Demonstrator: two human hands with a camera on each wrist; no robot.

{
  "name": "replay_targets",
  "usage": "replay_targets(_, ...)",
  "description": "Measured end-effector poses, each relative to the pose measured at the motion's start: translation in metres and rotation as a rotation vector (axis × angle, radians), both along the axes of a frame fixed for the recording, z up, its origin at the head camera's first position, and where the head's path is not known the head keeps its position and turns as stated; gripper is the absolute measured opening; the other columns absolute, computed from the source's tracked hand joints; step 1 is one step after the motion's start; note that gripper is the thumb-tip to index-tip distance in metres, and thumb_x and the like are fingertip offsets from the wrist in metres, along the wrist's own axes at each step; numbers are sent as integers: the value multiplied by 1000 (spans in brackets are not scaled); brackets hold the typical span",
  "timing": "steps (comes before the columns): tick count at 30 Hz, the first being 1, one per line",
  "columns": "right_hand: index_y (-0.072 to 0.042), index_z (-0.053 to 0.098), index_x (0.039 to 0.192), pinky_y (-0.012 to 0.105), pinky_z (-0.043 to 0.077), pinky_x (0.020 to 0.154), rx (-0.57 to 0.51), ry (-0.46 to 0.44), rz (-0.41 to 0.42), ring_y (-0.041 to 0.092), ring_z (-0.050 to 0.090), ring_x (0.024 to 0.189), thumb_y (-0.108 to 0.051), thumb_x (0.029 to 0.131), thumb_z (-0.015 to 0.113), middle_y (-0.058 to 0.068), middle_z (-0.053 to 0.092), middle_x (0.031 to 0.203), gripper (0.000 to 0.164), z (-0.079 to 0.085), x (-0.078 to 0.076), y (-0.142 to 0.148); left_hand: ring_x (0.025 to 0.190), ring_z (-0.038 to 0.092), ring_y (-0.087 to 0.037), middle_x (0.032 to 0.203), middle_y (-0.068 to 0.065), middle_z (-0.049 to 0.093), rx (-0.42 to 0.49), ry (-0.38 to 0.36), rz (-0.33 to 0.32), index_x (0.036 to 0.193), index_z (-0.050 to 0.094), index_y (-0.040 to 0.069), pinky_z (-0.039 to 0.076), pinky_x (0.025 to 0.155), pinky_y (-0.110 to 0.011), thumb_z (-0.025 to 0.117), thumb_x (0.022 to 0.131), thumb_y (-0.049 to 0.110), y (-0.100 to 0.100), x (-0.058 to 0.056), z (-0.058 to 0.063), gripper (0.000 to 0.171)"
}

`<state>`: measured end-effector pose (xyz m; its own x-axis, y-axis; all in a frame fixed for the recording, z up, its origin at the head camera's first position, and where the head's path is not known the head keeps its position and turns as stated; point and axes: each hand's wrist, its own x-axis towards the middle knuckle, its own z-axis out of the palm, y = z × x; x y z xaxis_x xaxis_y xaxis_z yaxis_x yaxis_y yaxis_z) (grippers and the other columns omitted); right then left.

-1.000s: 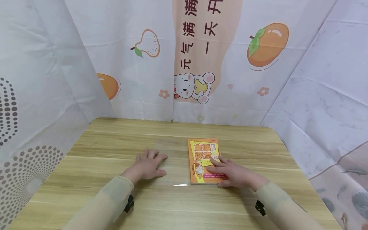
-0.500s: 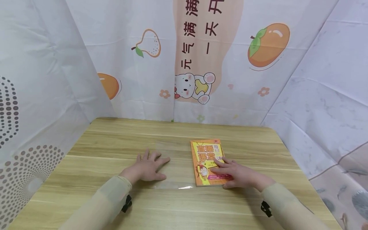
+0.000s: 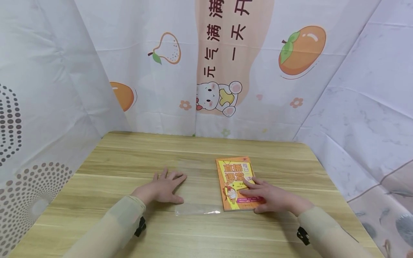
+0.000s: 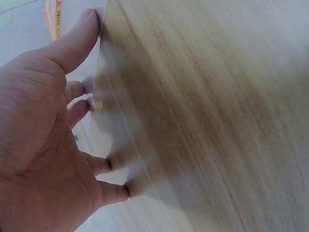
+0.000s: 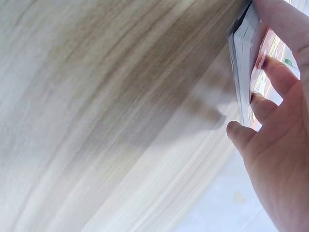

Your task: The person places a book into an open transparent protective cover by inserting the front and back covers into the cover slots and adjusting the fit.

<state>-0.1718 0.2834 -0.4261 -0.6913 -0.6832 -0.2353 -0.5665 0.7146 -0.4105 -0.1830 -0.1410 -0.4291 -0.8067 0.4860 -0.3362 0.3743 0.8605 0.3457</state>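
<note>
An orange and yellow book [image 3: 229,184] with large Chinese characters lies flat, right of the table's middle. My right hand [image 3: 269,195] rests on the lower right of its cover, fingers spread. In the right wrist view the page edges of the book [image 5: 246,46] show beside the thumb and fingers of my right hand [image 5: 285,130]. A clear plastic sheet [image 3: 201,195] extends left from the book, its near edge catching the light. At its left side my left hand [image 3: 161,190] lies with spread fingers. The left wrist view shows the fingertips of my left hand [image 4: 43,116] at the sheet's edge.
The wood-grain table [image 3: 193,236] reaches back to a white curtain [image 3: 135,75] printed with fruit, flowers and a cartoon animal. Pale sheets also hang on the left and right sides. Each forearm wears a black wrist strap.
The book has slid a little to the right and nearer under my right hand, tilting slightly. The clear sheet has shifted right with it. My left hand stays almost in place.
</note>
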Motion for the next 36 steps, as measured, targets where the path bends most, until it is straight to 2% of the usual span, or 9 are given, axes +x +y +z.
replay_targets(14,-35,52,151,74,28,111,-19,-63,-39,51,13,152,-45,90,76,12,29,167,66,-2,0,4,149,5,-62,167,-1,20,-22,24,-13,163,29,22,9,110,-82,68,92,57,1,1,-4,88)
replay_targets(23,-30,56,149,73,30,111,55,-87,-15,53,18,150,-44,90,77,15,31,165,65,13,-1,-6,149,1,-61,168,0,19,-16,11,-16,163,27,22,7,110,-82,68,93,57,1,-1,-6,88)
replay_targets(26,-28,61,144,70,31,112,88,-95,-41,51,25,149,-41,90,77,14,38,162,57,20,-1,-9,150,-1,-60,168,1,18,-16,7,-15,164,27,24,6,111,-82,67,93,57,1,-1,-6,88)
replay_targets(28,-29,66,139,67,36,111,120,-76,-52,48,36,146,-37,91,77,11,47,157,50,25,0,-11,149,-1,-60,168,1,18,-14,8,-15,164,27,23,6,111,-82,67,93,56,1,-1,-6,88)
replay_targets(30,-30,70,133,57,47,103,140,-49,-55,39,56,128,-28,92,75,9,58,147,42,30,-1,-11,150,-1,-60,168,1,18,-17,10,-15,164,26,24,6,111,-81,67,93,57,0,-1,-7,88)
replay_targets(33,-27,73,129,44,54,90,145,26,-24,22,63,103,-11,90,70,3,68,133,41,35,-1,-11,149,-2,-60,168,1,18,-17,9,-17,164,26,23,6,111,-82,67,93,56,0,-1,-7,88)
replay_targets(35,-21,73,129,44,55,90,121,78,5,22,65,102,-1,87,67,5,69,131,46,37,-2,-10,149,-2,-60,168,0,17,-12,7,-18,164,26,23,5,111,-82,67,93,56,0,-1,-6,88)
replay_targets(36,-17,72,129,48,55,94,105,112,23,26,66,111,2,86,66,7,68,132,48,37,-3,-10,149,-2,-61,168,0,18,-10,7,-20,164,26,23,5,110,-82,67,94,56,0,-1,-5,88)
